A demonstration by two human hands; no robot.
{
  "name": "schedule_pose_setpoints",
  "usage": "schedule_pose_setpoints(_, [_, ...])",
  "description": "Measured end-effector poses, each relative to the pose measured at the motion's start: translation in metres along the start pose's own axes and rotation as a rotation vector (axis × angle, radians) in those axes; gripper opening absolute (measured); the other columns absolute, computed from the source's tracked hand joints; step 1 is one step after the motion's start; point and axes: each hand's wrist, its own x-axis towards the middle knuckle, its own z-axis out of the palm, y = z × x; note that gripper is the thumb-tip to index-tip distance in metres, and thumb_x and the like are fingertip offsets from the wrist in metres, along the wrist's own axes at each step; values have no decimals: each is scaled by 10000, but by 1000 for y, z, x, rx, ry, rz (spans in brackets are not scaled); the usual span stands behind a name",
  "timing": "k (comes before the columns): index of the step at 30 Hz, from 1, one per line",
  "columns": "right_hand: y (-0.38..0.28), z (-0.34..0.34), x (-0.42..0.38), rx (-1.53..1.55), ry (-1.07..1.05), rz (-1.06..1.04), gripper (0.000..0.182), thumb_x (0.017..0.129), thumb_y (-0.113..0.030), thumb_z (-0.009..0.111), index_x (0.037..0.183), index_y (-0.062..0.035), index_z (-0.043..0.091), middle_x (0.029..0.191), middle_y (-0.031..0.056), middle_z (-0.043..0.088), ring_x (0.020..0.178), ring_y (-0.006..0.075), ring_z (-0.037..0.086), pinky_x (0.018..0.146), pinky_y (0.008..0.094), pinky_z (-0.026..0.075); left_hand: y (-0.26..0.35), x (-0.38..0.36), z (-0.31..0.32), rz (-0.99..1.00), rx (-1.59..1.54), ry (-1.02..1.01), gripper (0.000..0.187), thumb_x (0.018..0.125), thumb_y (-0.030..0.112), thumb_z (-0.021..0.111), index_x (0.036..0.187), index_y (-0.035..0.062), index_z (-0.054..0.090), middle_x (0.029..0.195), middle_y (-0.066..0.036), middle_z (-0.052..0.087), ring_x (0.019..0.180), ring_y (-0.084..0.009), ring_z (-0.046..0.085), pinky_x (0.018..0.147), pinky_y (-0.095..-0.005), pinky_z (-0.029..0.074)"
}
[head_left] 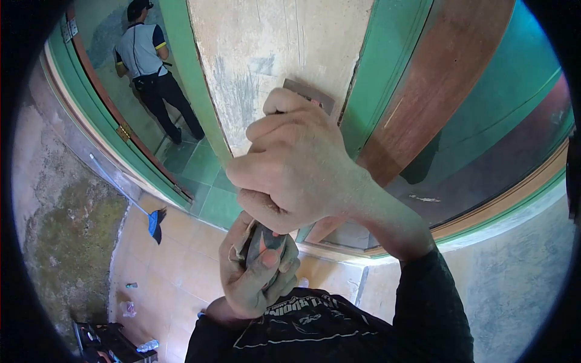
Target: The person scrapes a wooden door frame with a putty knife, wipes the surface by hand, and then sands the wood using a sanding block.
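My right hand point(296, 166) is clenched around a piece of brown sandpaper point(310, 95) and presses it against a scraped, pale door panel point(266, 54) with worn paint. Only the sandpaper's top corner shows above my fingers. Below it, close to my chest, my dusty left hand point(257, 272) is closed on a small dark, rounded object point(266, 242); what it is I cannot tell. The panel sits between green-painted frame strips point(193, 78).
Another person point(151, 66) in a grey shirt and dark trousers stands on green tiles beyond the doorway at upper left. A blue broom point(154, 221) leans by the wall on the tan floor. Bottles and litter point(145, 346) lie at lower left. Brown wood door leaf point(436, 91) at right.
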Motion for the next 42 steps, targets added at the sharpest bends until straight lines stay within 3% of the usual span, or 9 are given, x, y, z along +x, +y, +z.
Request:
schedule_pose_setpoints(8, [0,-7,3,36,10,-15,164,579,-165,606,489,-136,472,415,-3,357,417,168,324,593,320,281,2,-1,3,-3,-8,-38,600,885,278,643,1305,-2,319,690,-41,450,428,-58,349,373,-198,270])
schedule_pose_setpoints(11, [0,-4,-1,-107,-87,-1,221,706,-238,573,512,-136,608,385,34,409,369,180,399,672,330,358,-11,-1,-7,10,-14,-23,608,882,280,649,1319,7,328,723,-59,466,432,-55,353,369,-195,265])
schedule_pose_setpoints(13, [1,-2,-1,17,-12,-52,153,578,-158,598,487,-144,476,422,1,346,414,174,322,579,324,279,-11,2,-3,53,-45,-44,430,900,220,608,1195,16,372,712,-93,444,362,-51,311,302,-182,219])
schedule_pose_setpoints(16, [3,-15,12,-10,13,-57,153,575,-162,598,482,-147,477,426,1,346,414,178,322,572,325,280,6,2,5,23,-4,-54,606,880,269,651,1337,30,334,744,-68,486,444,-54,363,373,-184,262])
schedule_pose_setpoints(22, [0,-5,3,-32,-11,-32,165,562,-158,584,468,-134,450,419,11,335,422,193,327,570,331,280,-9,4,-4,71,-32,-22,575,900,223,623,1355,27,332,750,-66,490,463,-56,383,376,-181,254])
schedule_pose_setpoints(24, [1,-12,9,-3,13,-22,169,562,-159,585,468,-132,447,417,13,333,422,194,323,573,331,282,2,3,1,86,-13,-94,390,926,175,558,1226,9,373,723,-104,457,367,-49,307,308,-185,224])
schedule_pose_setpoints(35, [2,-14,13,-33,55,-51,161,557,-158,573,463,-132,444,418,16,346,424,197,320,577,343,292,5,5,5,95,-24,-77,363,921,169,568,1190,10,384,738,-107,450,369,-42,310,306,-182,222])
schedule_pose_setpoints(37, [-2,-16,13,-161,-67,23,242,701,-217,568,478,-125,577,410,66,455,419,203,429,658,349,376,-6,7,-3,101,-22,-58,366,917,172,576,1187,12,387,734,-105,451,367,-40,311,305,-179,220])
schedule_pose_setpoints(42, [-1,-14,6,-162,-64,1,233,691,-228,577,485,-121,582,428,69,475,464,218,456,650,354,388,-16,9,-7,151,-3,-36,354,914,188,588,1171,28,405,719,-91,457,365,-32,306,298,-171,212])
